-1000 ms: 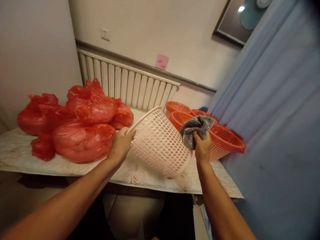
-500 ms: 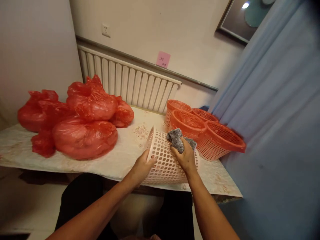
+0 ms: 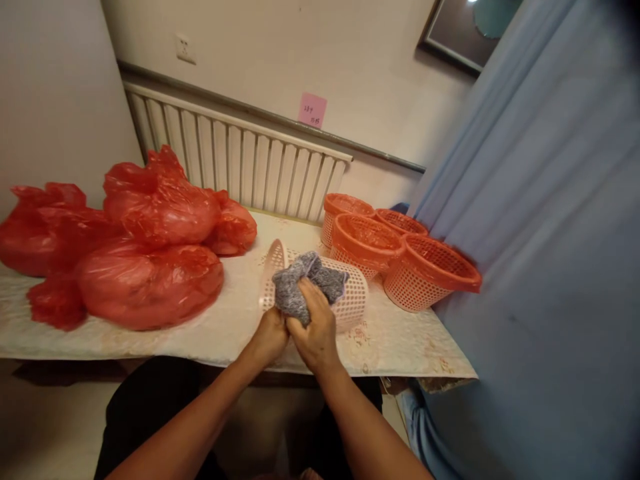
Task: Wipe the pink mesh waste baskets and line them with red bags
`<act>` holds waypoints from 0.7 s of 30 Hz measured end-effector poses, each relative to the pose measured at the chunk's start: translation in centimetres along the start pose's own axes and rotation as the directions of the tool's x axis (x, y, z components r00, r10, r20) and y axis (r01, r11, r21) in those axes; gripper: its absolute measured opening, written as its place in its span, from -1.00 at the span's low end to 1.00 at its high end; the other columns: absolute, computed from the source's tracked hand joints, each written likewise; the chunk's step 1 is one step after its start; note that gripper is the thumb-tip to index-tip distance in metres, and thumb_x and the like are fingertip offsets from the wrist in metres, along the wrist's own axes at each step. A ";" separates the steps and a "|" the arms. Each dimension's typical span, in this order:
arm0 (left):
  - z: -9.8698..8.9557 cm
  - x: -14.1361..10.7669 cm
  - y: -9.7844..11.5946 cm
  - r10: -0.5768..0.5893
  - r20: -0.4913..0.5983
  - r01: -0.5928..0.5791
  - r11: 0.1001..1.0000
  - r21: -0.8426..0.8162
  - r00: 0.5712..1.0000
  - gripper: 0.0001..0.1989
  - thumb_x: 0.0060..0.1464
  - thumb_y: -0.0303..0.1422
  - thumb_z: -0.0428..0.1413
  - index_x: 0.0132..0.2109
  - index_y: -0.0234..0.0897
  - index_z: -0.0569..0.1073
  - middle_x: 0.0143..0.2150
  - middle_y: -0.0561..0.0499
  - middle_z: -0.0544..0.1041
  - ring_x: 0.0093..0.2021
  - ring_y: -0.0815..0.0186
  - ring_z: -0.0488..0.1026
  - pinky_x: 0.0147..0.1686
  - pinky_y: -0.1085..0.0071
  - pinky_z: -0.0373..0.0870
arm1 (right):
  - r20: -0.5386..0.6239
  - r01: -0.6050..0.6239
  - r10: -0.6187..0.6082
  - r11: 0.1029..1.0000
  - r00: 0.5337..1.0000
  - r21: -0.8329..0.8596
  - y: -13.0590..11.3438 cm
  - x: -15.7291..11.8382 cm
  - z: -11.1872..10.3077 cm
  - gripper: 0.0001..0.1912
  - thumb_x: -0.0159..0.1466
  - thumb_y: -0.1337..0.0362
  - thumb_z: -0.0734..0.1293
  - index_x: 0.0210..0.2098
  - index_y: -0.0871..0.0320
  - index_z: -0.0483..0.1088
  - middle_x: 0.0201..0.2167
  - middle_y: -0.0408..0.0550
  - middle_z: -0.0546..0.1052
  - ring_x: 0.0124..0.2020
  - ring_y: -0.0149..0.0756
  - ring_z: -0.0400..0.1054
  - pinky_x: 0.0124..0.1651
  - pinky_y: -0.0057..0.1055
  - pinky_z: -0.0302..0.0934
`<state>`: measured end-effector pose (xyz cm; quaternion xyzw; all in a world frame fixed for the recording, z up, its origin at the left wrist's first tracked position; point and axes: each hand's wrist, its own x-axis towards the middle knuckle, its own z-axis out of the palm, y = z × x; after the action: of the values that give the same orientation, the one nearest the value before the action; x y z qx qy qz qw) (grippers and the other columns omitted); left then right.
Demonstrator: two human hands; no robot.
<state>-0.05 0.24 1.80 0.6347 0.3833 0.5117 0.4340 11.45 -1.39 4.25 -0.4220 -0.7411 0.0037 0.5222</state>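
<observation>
A pale pink perforated plastic basket [image 3: 353, 297] lies on its side on the table, its mouth facing left. My right hand [image 3: 316, 327] is closed around a bunched grey cloth [image 3: 293, 293], which covers part of the basket's side near the rim. Against the cloth's lower left edge, my left hand [image 3: 273, 335] is closed beside the basket's rim. Its fingertips are hidden, so I cannot tell whether it grips the rim or the cloth. The two hands almost touch.
Several similar baskets [image 3: 413, 293] lined with red plastic bags stand upright at the right, near a blue curtain [image 3: 540, 267]. Full red plastic bags [image 3: 150, 283] are heaped at the left. A white radiator [image 3: 235, 153] runs behind the cloth-covered table [image 3: 240, 327].
My right hand and the grey cloth have moved left along the basket to its rim, close to my left hand. The basket sits further left in view, and the camera has shifted.
</observation>
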 end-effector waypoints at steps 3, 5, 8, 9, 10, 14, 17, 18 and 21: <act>-1.3 0.2 -0.9 -0.039 -0.064 0.043 0.997 0.069 0.997 -0.70 -0.15 -0.42 0.00 -0.22 -0.29 0.49 -0.17 -0.07 0.60 -0.08 0.08 0.50 0.00 0.20 0.41 | -0.002 0.079 -0.079 0.997 0.997 -0.024 -0.1 -0.5 2.1 -0.33 0.07 0.47 0.20 0.20 0.18 0.24 0.19 0.07 0.34 0.24 -0.15 0.19 0.30 -0.08 0.09; -2.0 0.3 -1.3 -0.042 -0.096 0.050 0.995 0.087 0.994 -0.66 -0.18 -0.42 -0.01 -0.19 -0.29 0.49 -0.13 -0.06 0.60 -0.06 0.09 0.49 0.04 0.20 0.39 | -0.009 0.130 -0.131 0.990 0.991 -0.056 0.5 -0.5 3.0 -0.36 0.06 0.48 0.19 0.16 0.19 0.28 0.18 0.10 0.35 0.24 -0.14 0.18 0.30 -0.06 0.08; -2.6 0.4 -1.6 -0.040 -0.103 0.051 0.993 0.105 0.994 -0.62 -0.14 -0.39 0.01 -0.11 -0.33 0.48 -0.06 -0.08 0.58 -0.01 0.08 0.47 0.09 0.17 0.35 | -0.016 0.162 -0.164 0.980 0.986 -0.112 2.0 -0.3 3.5 -0.40 0.04 0.50 0.19 0.10 0.21 0.33 0.17 0.12 0.36 0.25 -0.14 0.17 0.31 -0.05 0.03; -2.7 0.5 -1.7 -0.044 -0.108 0.056 0.992 0.113 0.993 -0.60 -0.12 -0.39 0.03 -0.07 -0.34 0.46 -0.05 -0.09 0.57 0.00 0.08 0.47 0.10 0.16 0.34 | -0.009 0.158 -0.161 0.978 0.987 -0.134 2.9 -0.3 3.5 -0.40 0.03 0.51 0.19 0.08 0.21 0.35 0.16 0.11 0.37 0.25 -0.15 0.16 0.31 -0.06 0.02; -2.8 0.5 -1.8 -0.055 -0.107 0.068 0.990 0.119 0.993 -0.57 -0.11 -0.38 0.04 -0.02 -0.35 0.44 -0.04 -0.09 0.57 0.00 0.08 0.47 0.10 0.15 0.34 | 0.000 0.148 -0.149 0.976 0.989 -0.162 3.9 -0.2 3.3 -0.40 0.01 0.52 0.18 0.07 0.20 0.35 0.15 0.10 0.38 0.25 -0.15 0.17 0.31 -0.06 0.02; -2.9 0.1 -2.2 -0.132 -0.060 0.137 0.985 0.100 0.990 -0.54 -0.06 -0.38 0.05 0.04 -0.35 0.41 -0.08 -0.10 0.59 -0.09 0.12 0.52 0.01 0.17 0.41 | -0.064 0.033 -0.053 0.958 0.997 -0.283 9.3 -0.5 1.2 -0.43 0.00 0.52 0.16 0.00 0.23 0.40 0.06 0.12 0.46 0.19 -0.14 0.24 0.27 -0.07 0.07; -2.6 -0.2 -2.7 -0.126 -0.026 0.128 0.989 0.072 0.992 -0.56 -0.05 -0.38 0.04 0.03 -0.35 0.42 -0.05 -0.12 0.58 -0.05 0.13 0.51 0.02 0.19 0.41 | -0.187 -0.149 0.095 0.942 0.978 -0.302 13.1 -1.3 -0.9 -0.46 0.03 0.49 0.15 -0.01 0.22 0.42 0.07 0.10 0.46 0.18 -0.16 0.25 0.25 -0.11 0.09; -2.5 -0.3 -2.8 -0.119 -0.021 0.120 0.990 0.070 0.993 -0.55 -0.05 -0.39 0.04 0.04 -0.34 0.42 -0.03 -0.13 0.57 -0.03 0.13 0.50 0.03 0.19 0.40 | -0.241 -0.239 0.173 0.929 0.955 -0.282 13.9 -1.6 -1.5 -0.46 0.03 0.48 0.15 0.00 0.21 0.42 0.07 0.08 0.46 0.17 -0.16 0.27 0.24 -0.13 0.12; -2.3 -0.3 -3.4 -0.121 -0.045 0.125 0.989 0.075 0.992 -0.55 -0.06 -0.40 0.04 0.04 -0.35 0.43 -0.02 -0.14 0.57 0.00 0.12 0.49 0.06 0.18 0.39 | -0.383 -0.479 0.381 0.854 0.842 -0.203 14.6 -2.8 -2.2 -0.49 0.06 0.42 0.17 0.00 0.22 0.42 -0.03 0.11 0.52 0.01 -0.10 0.39 0.10 -0.12 0.24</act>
<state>-2.48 1.48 -1.24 0.6158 0.4501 0.4814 0.4318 22.46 5.29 -3.41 -0.6454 -0.5205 -0.0574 0.5561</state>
